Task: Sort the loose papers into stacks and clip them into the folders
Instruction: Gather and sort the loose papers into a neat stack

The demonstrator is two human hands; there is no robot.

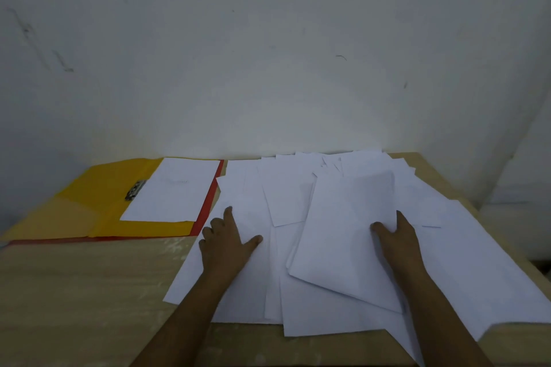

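Many loose white papers [465, 262] lie spread in overlapping layers over the right half of the wooden table [83, 292]. My left hand [225, 243] rests flat on a sheet at the left edge of the spread, fingers straight and splayed. My right hand [395, 240] grips a small stack of white sheets [346, 235], thumb on top and fingers underneath, with its far end lifted off the pile. An open yellow folder [89, 202] lies at the back left. A metal clip [135, 190] on it holds a white sheet [176, 191].
A red folder [208, 202] shows as a thin edge under the yellow one, along its right and front sides. A white wall [268, 53] rises straight behind the table. Bare wood lies in front of the folders at the left.
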